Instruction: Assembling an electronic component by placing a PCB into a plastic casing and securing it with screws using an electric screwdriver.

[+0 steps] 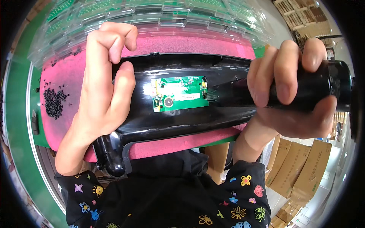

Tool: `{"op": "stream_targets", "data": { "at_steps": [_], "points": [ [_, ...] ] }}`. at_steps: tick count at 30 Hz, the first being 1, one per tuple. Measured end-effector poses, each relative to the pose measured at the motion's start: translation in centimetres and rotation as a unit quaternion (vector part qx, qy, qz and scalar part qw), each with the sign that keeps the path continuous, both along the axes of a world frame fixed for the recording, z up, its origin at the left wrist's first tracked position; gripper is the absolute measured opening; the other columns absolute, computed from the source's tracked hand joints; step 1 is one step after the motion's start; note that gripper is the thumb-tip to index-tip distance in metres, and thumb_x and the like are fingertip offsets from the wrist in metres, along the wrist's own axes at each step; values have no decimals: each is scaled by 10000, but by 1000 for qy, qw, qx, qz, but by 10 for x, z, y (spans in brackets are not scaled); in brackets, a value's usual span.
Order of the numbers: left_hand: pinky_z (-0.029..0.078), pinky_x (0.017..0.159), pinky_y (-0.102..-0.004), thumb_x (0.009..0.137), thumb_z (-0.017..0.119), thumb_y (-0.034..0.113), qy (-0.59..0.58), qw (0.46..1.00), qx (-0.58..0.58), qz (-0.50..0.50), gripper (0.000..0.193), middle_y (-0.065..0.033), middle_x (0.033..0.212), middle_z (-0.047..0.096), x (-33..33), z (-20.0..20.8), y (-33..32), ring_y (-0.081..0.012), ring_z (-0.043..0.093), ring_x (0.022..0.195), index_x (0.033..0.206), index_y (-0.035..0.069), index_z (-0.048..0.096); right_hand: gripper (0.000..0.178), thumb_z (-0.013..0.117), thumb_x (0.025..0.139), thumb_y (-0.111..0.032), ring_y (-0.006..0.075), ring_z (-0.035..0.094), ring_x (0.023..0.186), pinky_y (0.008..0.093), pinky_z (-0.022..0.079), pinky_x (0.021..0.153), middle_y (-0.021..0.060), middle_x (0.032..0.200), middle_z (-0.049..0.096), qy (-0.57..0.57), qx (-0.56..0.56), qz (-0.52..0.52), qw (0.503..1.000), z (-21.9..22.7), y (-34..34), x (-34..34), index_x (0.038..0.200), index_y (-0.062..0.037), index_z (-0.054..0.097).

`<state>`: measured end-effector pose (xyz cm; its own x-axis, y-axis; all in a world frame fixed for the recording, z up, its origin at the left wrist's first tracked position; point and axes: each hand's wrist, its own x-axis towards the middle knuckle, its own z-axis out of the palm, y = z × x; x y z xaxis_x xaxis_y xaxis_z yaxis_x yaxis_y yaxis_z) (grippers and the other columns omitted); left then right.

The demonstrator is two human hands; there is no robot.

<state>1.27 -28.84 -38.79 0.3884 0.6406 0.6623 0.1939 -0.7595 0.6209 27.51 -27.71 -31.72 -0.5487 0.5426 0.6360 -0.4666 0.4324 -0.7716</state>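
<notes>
A long glossy black plastic housing (178,121) lies across a pink foam pad (178,45). A small green circuit board (178,93) sits in the housing's middle recess. My left hand (104,83) rests on the housing's left end, thumb pressed on its surface and fingers curled above it. My right hand (292,83) is wrapped around a black electric screwdriver (323,85), whose front end points left toward the board's right edge. The driver's tip is hard to make out against the black housing.
Clear plastic trays (152,15) holding green circuit boards stand behind the pad. A heap of small black screws (53,102) lies on the pad's left part. Cardboard boxes (304,171) are stacked on the floor at lower right. A green bench edge (17,114) runs down the left.
</notes>
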Motion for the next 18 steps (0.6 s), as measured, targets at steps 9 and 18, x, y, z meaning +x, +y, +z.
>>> {"op": "stream_targets", "data": {
  "at_steps": [9, 18],
  "points": [
    [386, 898, -357, 752, 556, -56, 95, 988, 43, 113, 285, -125, 993, 519, -3, 16, -1, -271, 474, 951, 1019, -3, 473, 455, 746, 836, -398, 128, 599, 611, 209, 441, 489, -2, 783, 613, -66, 30, 129, 989, 2, 2, -3, 1037, -122, 446],
    [471, 818, -425, 828, 640, 81, 323, 940, -7, 111, 232, -192, 956, 594, -14, 12, 4, -382, 586, 941, 1033, -4, 574, 330, 614, 910, -347, 141, 441, 603, 280, 372, 572, 18, 804, 531, 170, -196, -119, 959, 5, -25, 7, 997, -63, 471]
  ]
}}
